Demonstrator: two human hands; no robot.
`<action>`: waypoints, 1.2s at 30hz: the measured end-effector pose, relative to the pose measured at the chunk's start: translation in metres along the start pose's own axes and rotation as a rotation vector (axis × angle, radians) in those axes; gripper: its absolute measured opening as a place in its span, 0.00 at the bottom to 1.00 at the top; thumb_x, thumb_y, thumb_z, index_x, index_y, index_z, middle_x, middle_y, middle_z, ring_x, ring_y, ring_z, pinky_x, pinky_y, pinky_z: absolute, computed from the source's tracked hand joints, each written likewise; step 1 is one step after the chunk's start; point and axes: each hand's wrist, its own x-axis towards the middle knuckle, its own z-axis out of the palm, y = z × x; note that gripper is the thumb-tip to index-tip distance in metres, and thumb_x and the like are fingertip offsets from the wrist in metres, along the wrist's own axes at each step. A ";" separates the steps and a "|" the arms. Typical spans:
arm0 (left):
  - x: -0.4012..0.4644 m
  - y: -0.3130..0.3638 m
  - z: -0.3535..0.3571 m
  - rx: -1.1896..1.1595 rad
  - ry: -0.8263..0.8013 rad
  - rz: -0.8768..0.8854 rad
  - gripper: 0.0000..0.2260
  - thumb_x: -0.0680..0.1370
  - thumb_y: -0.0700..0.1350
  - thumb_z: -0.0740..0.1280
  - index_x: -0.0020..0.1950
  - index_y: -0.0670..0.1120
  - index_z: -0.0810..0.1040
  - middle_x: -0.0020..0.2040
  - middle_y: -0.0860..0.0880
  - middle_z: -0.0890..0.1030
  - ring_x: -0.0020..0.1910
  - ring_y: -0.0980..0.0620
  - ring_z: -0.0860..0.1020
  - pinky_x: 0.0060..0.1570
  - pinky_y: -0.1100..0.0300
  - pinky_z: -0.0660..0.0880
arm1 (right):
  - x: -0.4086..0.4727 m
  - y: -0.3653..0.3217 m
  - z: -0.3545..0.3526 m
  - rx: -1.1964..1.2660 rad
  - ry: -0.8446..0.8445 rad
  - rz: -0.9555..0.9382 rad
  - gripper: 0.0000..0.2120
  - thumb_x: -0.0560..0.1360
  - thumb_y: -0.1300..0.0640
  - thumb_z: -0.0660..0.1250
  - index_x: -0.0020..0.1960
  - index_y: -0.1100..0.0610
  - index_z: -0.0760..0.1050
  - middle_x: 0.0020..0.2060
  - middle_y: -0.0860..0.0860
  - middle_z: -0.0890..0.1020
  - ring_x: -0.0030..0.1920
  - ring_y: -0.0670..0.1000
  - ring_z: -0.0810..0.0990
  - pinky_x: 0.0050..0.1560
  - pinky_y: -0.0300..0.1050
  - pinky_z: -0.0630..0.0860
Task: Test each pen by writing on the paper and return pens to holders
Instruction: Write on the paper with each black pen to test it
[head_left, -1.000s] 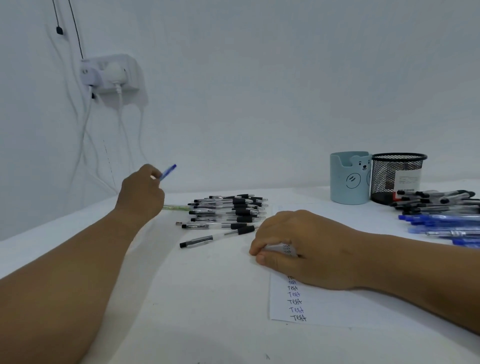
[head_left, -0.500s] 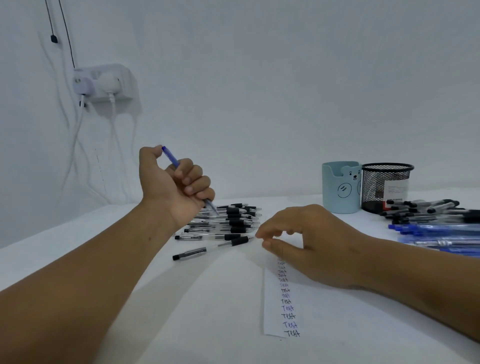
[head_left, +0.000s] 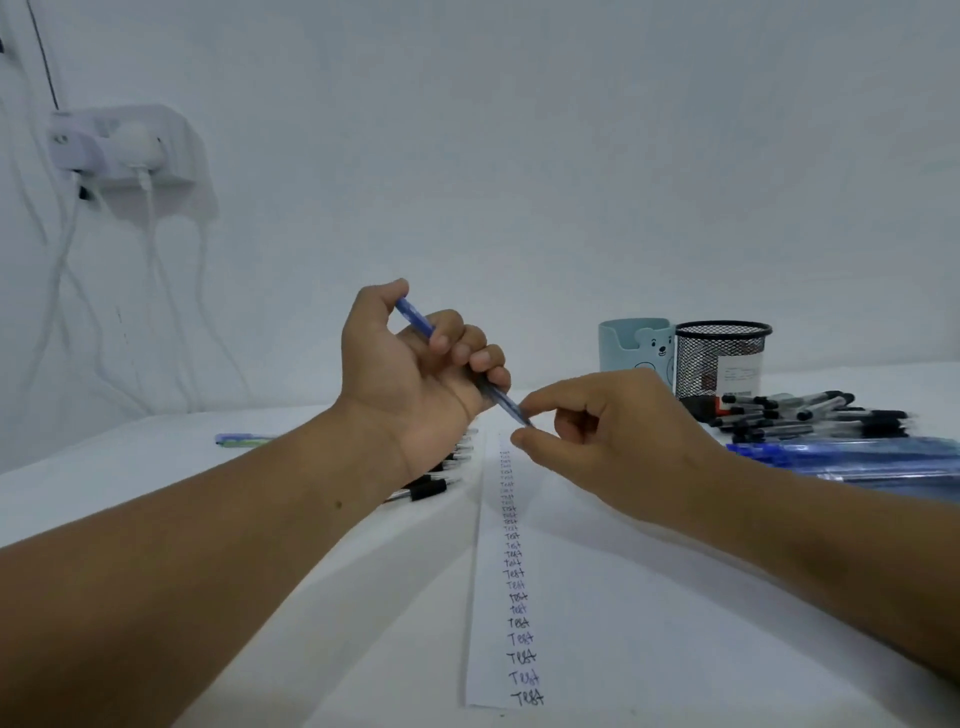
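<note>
I see my left hand raised above the surface, its grip wrapped around a blue pen: the fingers curl over the barrel and the thumb stands up by the top end. The pen slants down to the right, its tip pointing at my right hand. The right hand's grip is narrow, thumb and forefinger closing at the pen's tip; I think they pinch it, though the contact point is too small to be sure.

Below both hands lies the paper, with a column of handwritten "Test" words running down its left edge. Partly hidden behind my left wrist is a pile of black pens on the surface. Farther left lies a pale green and purple pen, on its own.

At the back right stand two holders side by side: a light blue bear holder and a black mesh holder. In front of the mesh one lie more black pens, and nearer to me a heap of blue pens. On the wall at left hangs a socket with white cables plugged in.
</note>
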 end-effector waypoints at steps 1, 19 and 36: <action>0.002 -0.002 0.001 0.005 -0.023 -0.013 0.24 0.78 0.57 0.56 0.26 0.44 0.64 0.30 0.46 0.64 0.30 0.47 0.68 0.40 0.55 0.70 | 0.001 0.000 -0.002 0.002 -0.005 0.023 0.03 0.74 0.52 0.74 0.46 0.50 0.86 0.25 0.47 0.76 0.26 0.45 0.71 0.30 0.34 0.67; 0.023 -0.014 -0.090 1.982 -0.567 0.310 0.20 0.76 0.69 0.52 0.64 0.68 0.73 0.63 0.76 0.70 0.71 0.74 0.55 0.72 0.56 0.42 | 0.088 0.049 0.017 0.509 -0.101 0.642 0.07 0.74 0.63 0.68 0.38 0.59 0.74 0.34 0.60 0.82 0.26 0.53 0.75 0.28 0.41 0.72; 0.021 -0.017 -0.091 1.955 -0.516 0.279 0.29 0.70 0.72 0.48 0.64 0.67 0.76 0.63 0.82 0.64 0.69 0.78 0.57 0.73 0.55 0.42 | 0.093 0.086 0.062 0.317 -0.144 0.530 0.19 0.74 0.53 0.73 0.29 0.55 0.70 0.25 0.52 0.79 0.25 0.50 0.70 0.30 0.42 0.65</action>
